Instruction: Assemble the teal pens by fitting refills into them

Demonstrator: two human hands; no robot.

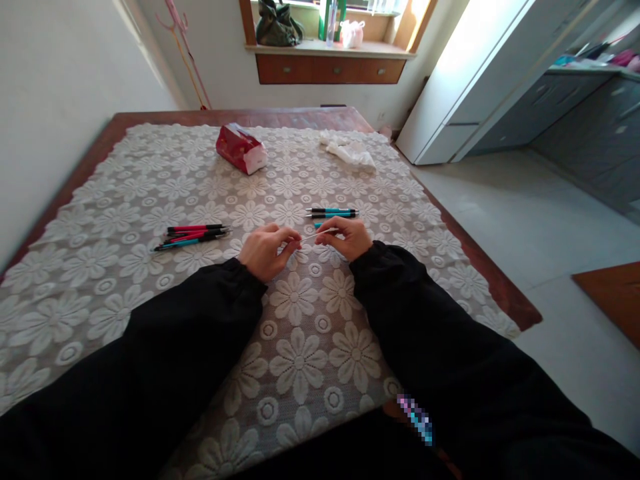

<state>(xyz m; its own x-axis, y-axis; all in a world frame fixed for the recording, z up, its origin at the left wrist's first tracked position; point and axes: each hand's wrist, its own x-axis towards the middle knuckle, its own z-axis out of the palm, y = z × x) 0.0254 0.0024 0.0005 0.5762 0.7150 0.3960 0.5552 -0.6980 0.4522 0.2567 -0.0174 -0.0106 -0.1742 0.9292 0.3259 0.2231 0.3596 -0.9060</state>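
A thin pale pen refill [309,237] spans the gap between my two hands, just above the lace tablecloth. My left hand [267,253] pinches its left end between thumb and fingertips. At the other end, my right hand [350,237] is closed on it with thumb and forefinger. Right behind my right hand lie blue and black pens [333,213], and a small blue piece [318,225] shows partly past its fingers. Several red, black and blue pens [194,235] lie in a loose group left of my left hand.
A red packet [240,148] and a crumpled white plastic bag [350,153] lie farther back on the flowered lace tablecloth [299,357]. The wooden table edge [515,310] shows at right. Beyond stand a white fridge [450,87] and a windowsill with drawers [333,69].
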